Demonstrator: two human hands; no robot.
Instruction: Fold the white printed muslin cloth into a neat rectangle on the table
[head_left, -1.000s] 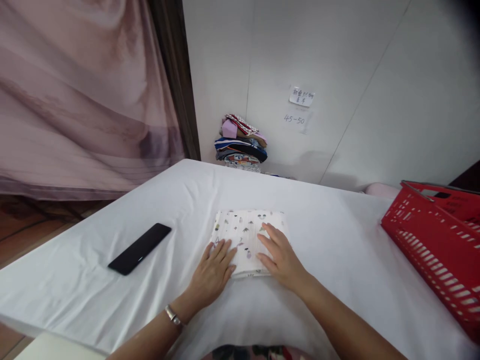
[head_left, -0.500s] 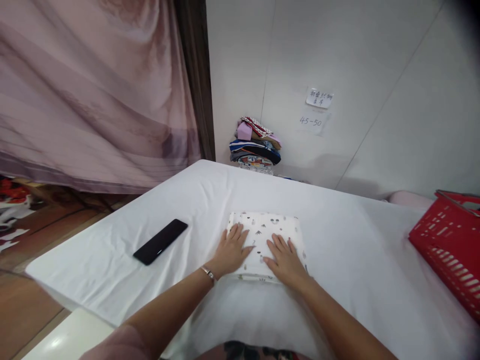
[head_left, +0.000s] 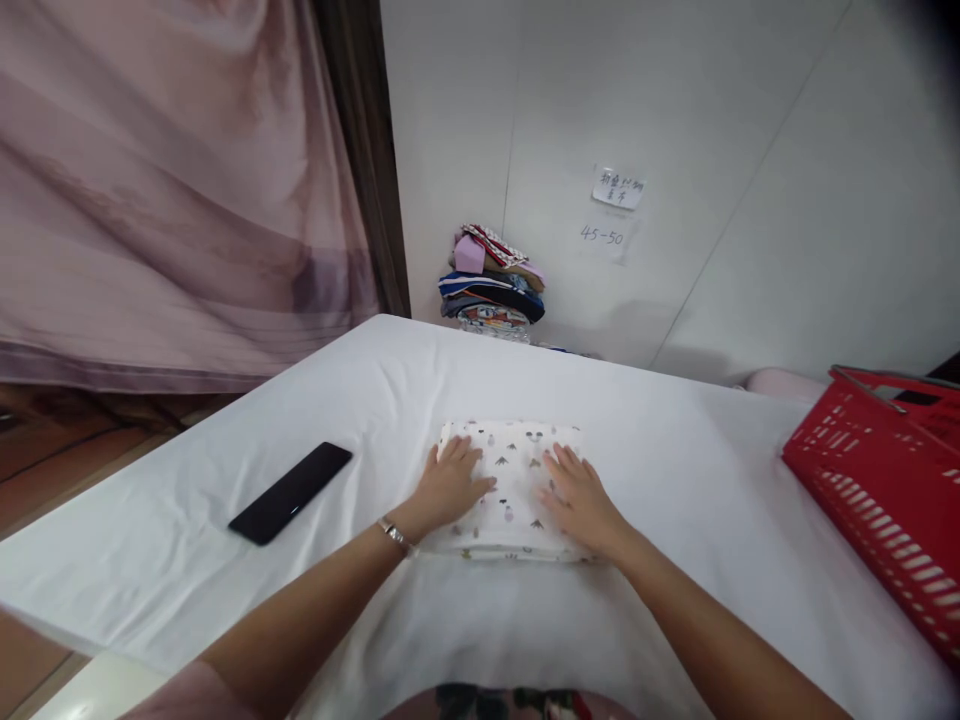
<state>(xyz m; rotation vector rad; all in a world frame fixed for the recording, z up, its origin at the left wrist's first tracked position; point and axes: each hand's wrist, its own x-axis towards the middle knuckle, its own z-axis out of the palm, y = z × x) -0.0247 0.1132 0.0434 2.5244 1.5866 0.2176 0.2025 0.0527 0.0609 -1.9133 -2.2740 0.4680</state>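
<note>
A folded white cloth [head_left: 511,490] with small scattered prints lies flat on the white-covered table [head_left: 637,430], in front of me. My left hand [head_left: 451,483] rests on the cloth's left part, fingers spread and palm down. On its right part lies my right hand [head_left: 579,500], also flat with the fingers apart and slightly blurred. Neither hand grips the cloth. Layered folds show along its near edge. A bracelet [head_left: 395,535] is on my left wrist.
A black phone [head_left: 291,492] lies on the table to the left. At the right edge stands a red plastic basket [head_left: 885,500]. Behind the table is a stack of folded fabrics [head_left: 491,285] against the wall, which bears handwritten paper notes [head_left: 616,188]. A pink curtain [head_left: 165,200] hangs at left.
My left hand has slid farther up the cloth from its near left corner. The right hand has shifted toward the cloth's right side. The camera view swung and came partly back.
</note>
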